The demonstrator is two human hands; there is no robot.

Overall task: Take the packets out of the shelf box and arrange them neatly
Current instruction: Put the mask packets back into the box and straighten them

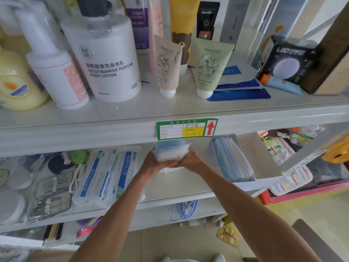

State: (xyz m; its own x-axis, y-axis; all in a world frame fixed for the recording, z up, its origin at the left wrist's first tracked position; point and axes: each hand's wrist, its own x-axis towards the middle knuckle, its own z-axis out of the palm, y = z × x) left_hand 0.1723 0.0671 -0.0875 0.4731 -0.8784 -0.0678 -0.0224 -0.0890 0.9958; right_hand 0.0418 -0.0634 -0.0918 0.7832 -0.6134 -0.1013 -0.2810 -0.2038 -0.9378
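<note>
A stack of clear plastic packets with blue masks inside (171, 151) is held upright between both hands, just under the edge of the upper shelf. My left hand (154, 163) grips its left side and my right hand (189, 159) grips its right side, wrists touching below it. The shelf box (262, 159), an open cardboard carton lying on its side, sits to the right on the middle shelf (170, 188). More blue mask packets (232, 159) stand inside it. Bare shelf lies beneath my hands.
White packs of surgical masks (105, 176) lie on the shelf left of my hands, with manicure kits (52, 195) further left. A green price label (186, 129) hangs on the upper shelf edge. Lotion bottles (105, 59) and tubes (209, 67) stand above.
</note>
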